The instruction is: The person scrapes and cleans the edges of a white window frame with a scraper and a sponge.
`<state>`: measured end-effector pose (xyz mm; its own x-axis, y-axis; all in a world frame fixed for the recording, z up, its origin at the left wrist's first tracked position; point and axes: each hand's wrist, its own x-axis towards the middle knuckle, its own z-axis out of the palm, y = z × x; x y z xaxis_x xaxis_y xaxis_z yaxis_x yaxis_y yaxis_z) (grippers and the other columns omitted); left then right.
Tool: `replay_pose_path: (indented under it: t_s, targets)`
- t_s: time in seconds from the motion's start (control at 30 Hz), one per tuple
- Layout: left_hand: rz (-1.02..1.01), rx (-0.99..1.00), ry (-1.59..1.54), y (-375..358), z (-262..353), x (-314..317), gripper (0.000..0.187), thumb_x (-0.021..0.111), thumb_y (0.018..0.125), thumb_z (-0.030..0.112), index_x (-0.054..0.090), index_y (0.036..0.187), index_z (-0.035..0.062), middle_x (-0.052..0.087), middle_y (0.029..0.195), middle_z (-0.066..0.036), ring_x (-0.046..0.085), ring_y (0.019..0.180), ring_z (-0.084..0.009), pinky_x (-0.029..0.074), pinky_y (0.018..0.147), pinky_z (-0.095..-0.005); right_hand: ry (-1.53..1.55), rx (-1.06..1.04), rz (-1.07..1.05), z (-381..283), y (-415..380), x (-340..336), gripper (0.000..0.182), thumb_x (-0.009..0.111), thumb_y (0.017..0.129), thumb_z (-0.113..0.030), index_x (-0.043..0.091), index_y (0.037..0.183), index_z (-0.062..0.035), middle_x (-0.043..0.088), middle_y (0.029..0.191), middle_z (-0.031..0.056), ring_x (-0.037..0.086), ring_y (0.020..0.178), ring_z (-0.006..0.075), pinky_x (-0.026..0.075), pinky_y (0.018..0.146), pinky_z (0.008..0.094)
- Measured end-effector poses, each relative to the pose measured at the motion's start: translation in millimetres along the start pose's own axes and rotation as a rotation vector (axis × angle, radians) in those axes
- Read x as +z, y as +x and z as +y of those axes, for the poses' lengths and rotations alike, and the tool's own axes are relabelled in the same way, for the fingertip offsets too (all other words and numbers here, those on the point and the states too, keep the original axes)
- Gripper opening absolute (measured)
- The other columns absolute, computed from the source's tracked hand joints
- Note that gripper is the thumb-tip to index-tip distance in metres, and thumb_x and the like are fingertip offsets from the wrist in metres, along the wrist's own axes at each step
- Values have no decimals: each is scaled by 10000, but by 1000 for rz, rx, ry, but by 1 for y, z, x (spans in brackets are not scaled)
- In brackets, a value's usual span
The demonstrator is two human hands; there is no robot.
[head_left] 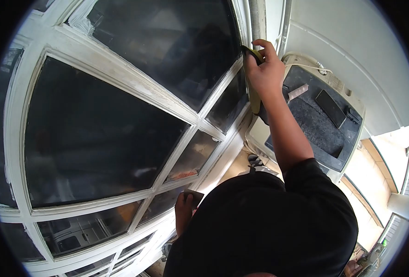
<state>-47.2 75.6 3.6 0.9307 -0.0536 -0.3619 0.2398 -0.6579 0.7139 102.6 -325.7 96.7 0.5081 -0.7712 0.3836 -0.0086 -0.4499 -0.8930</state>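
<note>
My right hand [265, 69] is raised by the right edge of a white-framed glass window [107, 134], its fingers closed on a long yellow-and-black hand tool [254, 94]. The tool lies along the side of the frame, and my hand and forearm cover part of it; its exact kind is not clear. Lower down, close to the frame's small panes, my left hand [183, 213] is closed around a small dark, flat-sided piece [194, 197], partly hidden by my fingers and body. White paint on the frame looks worn and smudged in places.
Right of my arm stands a washing machine [347, 157] with a dark lid. A phone [330, 108] and a pale pinkish strip [298, 92] lie on it. A grey corrugated hose [254, 21] runs up beside the window. Tiled steps [361, 194] are at the lower right.
</note>
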Motion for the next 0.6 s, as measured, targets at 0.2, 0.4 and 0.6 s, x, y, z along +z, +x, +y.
replay_pose_path:
  t_s: [0.2,0.4,0.6]
  targets:
    - [1,13,49,-2,-26,4,272,547,966,247,588,1042,-10,647,952,-193,606,878,-290,464,810,-389,-79,-294,182,21,5,30,241,697,797,-186,713,1036,-154,707,903,67,695,780,258,553,706,354]
    - [-9,-10,23,-4,-25,0,286,548,963,242,591,1064,-22,654,971,-210,619,884,-319,466,818,-394,-221,-363,189,20,-3,33,221,685,814,-215,716,1026,-161,690,882,37,678,705,252,552,630,367]
    - [-14,-5,30,-3,-14,-4,262,550,968,230,596,1048,-15,653,940,-169,607,868,-265,462,818,-372,-422,-224,55,22,-5,26,210,701,851,-253,736,1019,-132,707,876,88,693,752,280,549,696,370]
